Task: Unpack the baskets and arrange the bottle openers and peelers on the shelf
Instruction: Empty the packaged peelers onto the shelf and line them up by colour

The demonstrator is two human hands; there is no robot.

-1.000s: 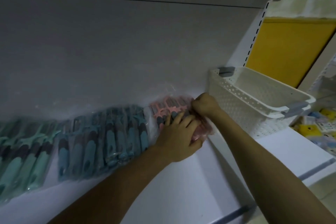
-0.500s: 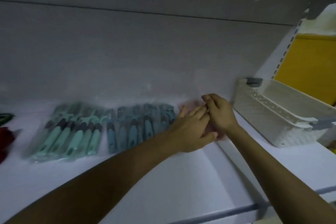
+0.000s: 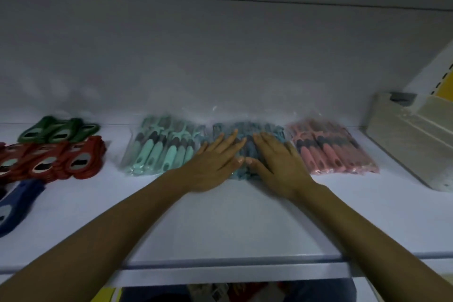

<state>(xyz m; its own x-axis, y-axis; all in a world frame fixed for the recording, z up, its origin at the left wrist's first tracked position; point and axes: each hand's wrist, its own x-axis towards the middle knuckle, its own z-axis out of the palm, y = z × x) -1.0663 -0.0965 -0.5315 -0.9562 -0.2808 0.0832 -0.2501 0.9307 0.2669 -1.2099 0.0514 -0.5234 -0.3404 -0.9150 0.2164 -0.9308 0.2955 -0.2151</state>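
Now left hand [image 3: 215,164] and right hand [image 3: 277,164] press flat, fingers straight, on bagged dark-blue plastic peelers [image 3: 247,130] at the rear edge of the white shelf [image 3: 232,218], probably squaring them between mint-green peeler bag [image 3: 161,149] and pink peeler bag [image 3: 331,152].

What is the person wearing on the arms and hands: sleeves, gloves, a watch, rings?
Nothing that shows. The left hand and right hand are bare: no gloves, no rings visible. The left forearm and right forearm are bare to the picture's edge, with no sleeve, watch or bracelet in view.
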